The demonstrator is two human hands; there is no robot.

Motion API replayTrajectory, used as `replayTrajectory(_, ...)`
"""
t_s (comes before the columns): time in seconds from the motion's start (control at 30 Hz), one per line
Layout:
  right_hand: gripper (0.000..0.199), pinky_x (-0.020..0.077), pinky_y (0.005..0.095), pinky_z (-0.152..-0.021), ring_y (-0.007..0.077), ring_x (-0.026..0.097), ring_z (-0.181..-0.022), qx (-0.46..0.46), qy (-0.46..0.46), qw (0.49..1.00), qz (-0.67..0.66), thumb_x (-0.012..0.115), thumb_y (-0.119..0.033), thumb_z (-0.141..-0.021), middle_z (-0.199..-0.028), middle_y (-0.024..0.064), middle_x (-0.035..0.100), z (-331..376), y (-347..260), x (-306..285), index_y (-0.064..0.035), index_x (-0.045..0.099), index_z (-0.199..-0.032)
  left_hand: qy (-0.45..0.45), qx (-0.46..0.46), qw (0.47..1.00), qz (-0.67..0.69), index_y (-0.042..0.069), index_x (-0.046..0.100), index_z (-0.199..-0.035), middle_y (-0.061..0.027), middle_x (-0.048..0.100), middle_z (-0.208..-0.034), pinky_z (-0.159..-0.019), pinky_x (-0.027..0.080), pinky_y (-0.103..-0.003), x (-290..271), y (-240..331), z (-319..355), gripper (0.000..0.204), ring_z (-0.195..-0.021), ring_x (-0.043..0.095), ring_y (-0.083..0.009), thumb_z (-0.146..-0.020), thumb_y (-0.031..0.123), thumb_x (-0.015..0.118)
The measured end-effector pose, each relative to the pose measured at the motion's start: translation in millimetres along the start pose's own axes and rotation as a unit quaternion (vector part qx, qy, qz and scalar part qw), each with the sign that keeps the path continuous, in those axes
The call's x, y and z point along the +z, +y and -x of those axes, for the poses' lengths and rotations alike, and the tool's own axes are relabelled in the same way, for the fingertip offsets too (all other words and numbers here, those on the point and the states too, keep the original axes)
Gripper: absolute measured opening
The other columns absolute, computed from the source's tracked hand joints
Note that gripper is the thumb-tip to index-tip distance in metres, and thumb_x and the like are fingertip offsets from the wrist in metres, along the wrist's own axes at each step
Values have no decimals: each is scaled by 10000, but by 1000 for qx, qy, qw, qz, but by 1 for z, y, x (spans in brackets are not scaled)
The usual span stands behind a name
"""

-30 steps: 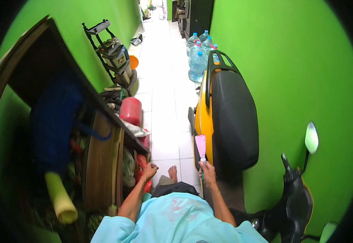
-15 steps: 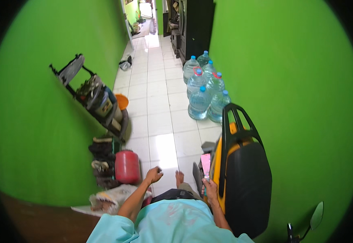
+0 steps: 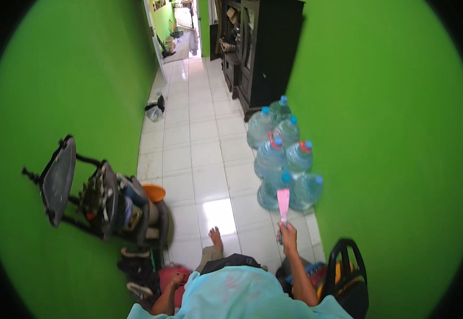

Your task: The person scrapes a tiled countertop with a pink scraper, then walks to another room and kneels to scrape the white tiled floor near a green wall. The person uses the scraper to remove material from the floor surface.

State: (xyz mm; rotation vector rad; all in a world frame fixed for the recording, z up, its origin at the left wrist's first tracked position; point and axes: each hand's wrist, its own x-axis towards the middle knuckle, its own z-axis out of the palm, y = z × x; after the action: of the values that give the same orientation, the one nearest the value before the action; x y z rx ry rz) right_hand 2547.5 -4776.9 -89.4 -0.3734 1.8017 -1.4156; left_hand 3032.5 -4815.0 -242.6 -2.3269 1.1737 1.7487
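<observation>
My right hand (image 3: 288, 238) is closed around the green handle of a putty knife (image 3: 283, 203), whose pink blade points up and away from me. In the picture the blade overlaps the large clear water bottles (image 3: 270, 159) with blue caps, standing by the right wall. My left hand (image 3: 176, 279) hangs low at my left side, in front of a red container (image 3: 166, 273); its fingers are blurred and I cannot make out whether they are bent or stretched. A bare foot (image 3: 215, 237) shows ahead of me on the white tiles.
At the lower right is a motorcycle's black grab rail (image 3: 363, 260). A tilted black tiered rack (image 3: 106, 199), an orange basin (image 3: 154, 192) and shoes (image 3: 138, 290) line the left wall. Beyond are a dark cabinet (image 3: 274, 48), a plastic bag (image 3: 156, 110) and a doorway.
I have moved forward along the corridor; the motorcycle and rack now sit lower in view. My right hand has risen forward with the putty knife, and my left hand has dropped back.
</observation>
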Motion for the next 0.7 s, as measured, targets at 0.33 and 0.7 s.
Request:
replayTrajectory(0.33,193,406,257,-402,107,464,-442,81,98,991,-41,584,-269,-905,-576,7,490,-194,-75,154,-79,586,-872,83,335,926,-156,0,664,-909,-211,670,-874,-799,492,-403,-88,466,-235,350,-872,641,-359,-800,311,547)
replayTrajectory(0.7,227,394,265,-387,115,457,-425,79,58,994,-46,600,-286,-895,-545,13,474,-532,-204,340,-80,542,-820,148,348,919,-117,29,643,-968,-216,650,-975,-855,458,-416,-173,793,-395,347,-972,598,-372,-874,313,467)
